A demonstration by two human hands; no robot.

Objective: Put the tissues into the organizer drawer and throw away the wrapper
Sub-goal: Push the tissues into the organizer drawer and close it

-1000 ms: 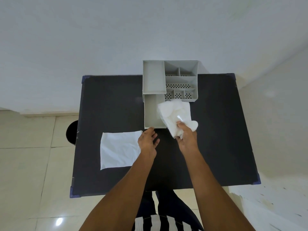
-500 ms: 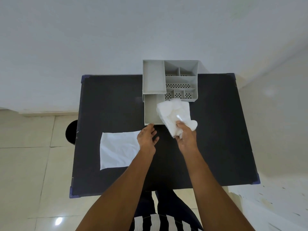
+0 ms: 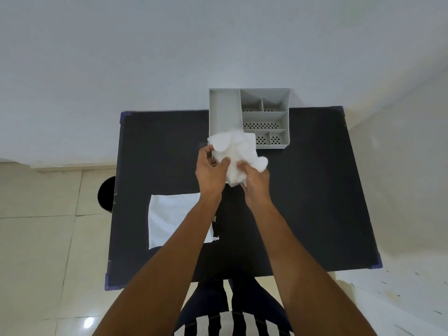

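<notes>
A crumpled bunch of white tissues [image 3: 236, 151] is held above the pulled-out drawer of the grey organizer [image 3: 264, 117], hiding most of the drawer. My left hand [image 3: 211, 172] grips the bunch from the left, thumb pressed into it. My right hand [image 3: 254, 183] grips its lower right side. The flat white wrapper [image 3: 169, 217] lies on the black table [image 3: 315, 190], left of my left forearm, which covers its right part.
The organizer stands at the table's far edge with several small compartments, some with perforated walls. A round black bin [image 3: 105, 194] sits on the tiled floor just off the table's left edge. White walls stand behind and to the right.
My left hand left the drawer front and took hold of the tissues. Both hands and the bunch shifted left, over the open drawer.
</notes>
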